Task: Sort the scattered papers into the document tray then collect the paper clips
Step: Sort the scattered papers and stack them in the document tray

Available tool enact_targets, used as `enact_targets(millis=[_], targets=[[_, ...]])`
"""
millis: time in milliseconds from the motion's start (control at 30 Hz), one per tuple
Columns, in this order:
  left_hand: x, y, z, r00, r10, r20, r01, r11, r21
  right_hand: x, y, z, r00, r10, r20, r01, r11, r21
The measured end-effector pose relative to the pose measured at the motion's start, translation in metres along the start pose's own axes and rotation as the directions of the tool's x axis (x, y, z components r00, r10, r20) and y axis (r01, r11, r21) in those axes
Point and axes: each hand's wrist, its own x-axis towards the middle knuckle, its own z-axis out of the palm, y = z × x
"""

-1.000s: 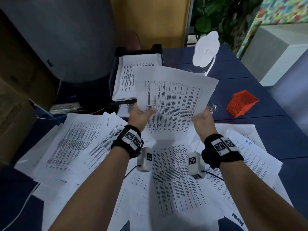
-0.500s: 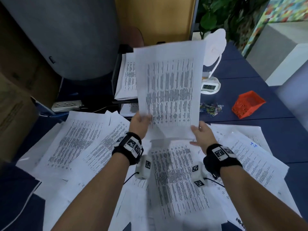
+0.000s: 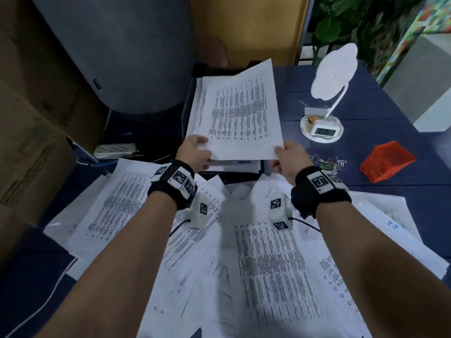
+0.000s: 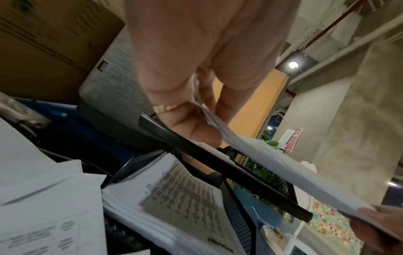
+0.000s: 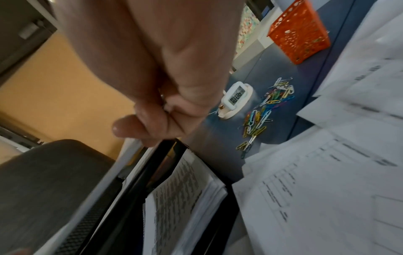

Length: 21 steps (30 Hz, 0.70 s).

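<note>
A printed sheet (image 3: 240,113) lies tilted over the top level of the black document tray (image 3: 186,111), held by its two near corners. My left hand (image 3: 197,152) pinches the near left corner; my right hand (image 3: 284,157) pinches the near right one. From the left wrist, that sheet (image 4: 281,169) passes above the tray's black rail (image 4: 218,158). A lower tray level holds a paper stack (image 5: 181,195). Many more printed papers (image 3: 268,264) cover the blue desk below my arms. Coloured paper clips (image 3: 328,163) lie in a loose heap right of my right hand.
An orange mesh box (image 3: 386,161) sits right of the clips. Behind them stands a white desk lamp with a small clock (image 3: 323,130) in its base. A grey chair back (image 3: 122,52) rises left of the tray, and a power strip (image 3: 114,150) lies below it.
The sheet has gone from held upright in front of me to lowered forward and flatter over the tray's top level. Both hands moved forward with it.
</note>
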Motion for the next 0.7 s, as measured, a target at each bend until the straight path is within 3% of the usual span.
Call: enact_targets(millis=[233, 433, 567, 700], targets=[[0.020, 0.001, -0.015, 0.998, 0.061, -0.011, -0.058, 0.978, 0.201, 0.027, -0.017, 0.025, 0.999, -0.029, -0.033, 0.030, 0.999, 0.018], [0.046, 0.009, -0.018, 0.990, 0.140, -0.030, -0.117, 0.911, 0.395, 0.053, -0.029, 0.036, 0.979, -0.157, -0.133, 0.135, 0.978, -0.159], [0.059, 0.009, -0.013, 0.991, 0.134, -0.011, -0.110, 0.857, 0.503, 0.059, -0.028, 0.039, 0.938, -0.308, -0.156, 0.182, 0.824, -0.537], [0.067, 0.010, -0.011, 0.991, 0.127, 0.030, -0.115, 0.742, 0.660, 0.062, -0.024, 0.040, 0.925, -0.369, -0.093, 0.193, 0.667, -0.720]])
